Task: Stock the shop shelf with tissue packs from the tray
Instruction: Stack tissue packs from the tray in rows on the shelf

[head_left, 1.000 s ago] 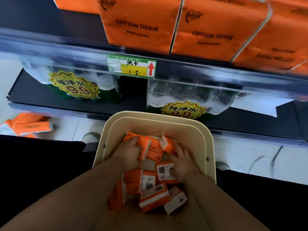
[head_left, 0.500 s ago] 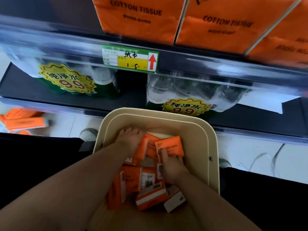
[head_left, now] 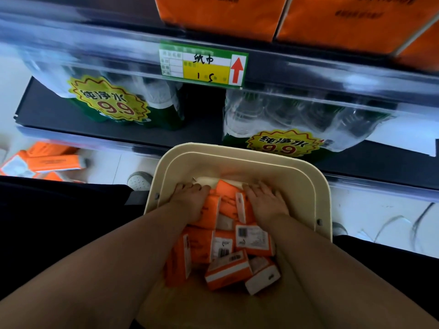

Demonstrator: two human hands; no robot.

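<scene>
- Head view: the cream tray (head_left: 237, 156) is sitting in front of the person, below the shelf rail (head_left: 332, 74). Small orange tissue packs (head_left: 228, 269) are lying jumbled inside it.
- The left hand (head_left: 190, 203) is resting palm down on the packs. Its fingers (head_left: 190, 187) are bending over a pack's far edge, and I cannot tell whether they are gripping it.
- The right hand (head_left: 267, 204) is lying on the packs with its fingers (head_left: 261, 189) spread straight.
- Both forearms are covering part of the pile.
- The rail, carrying a price label (head_left: 204, 65), is partly hiding the bottled water packs (head_left: 297, 119) behind it.
- Large orange bags (head_left: 221, 15) are standing above, and loose packs (head_left: 47, 160) are lying on the floor to the left.

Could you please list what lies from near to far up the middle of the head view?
small tissue packs, left hand and right hand, far rim of the tray, bottled water pack, price tag, large tissue packs
</scene>
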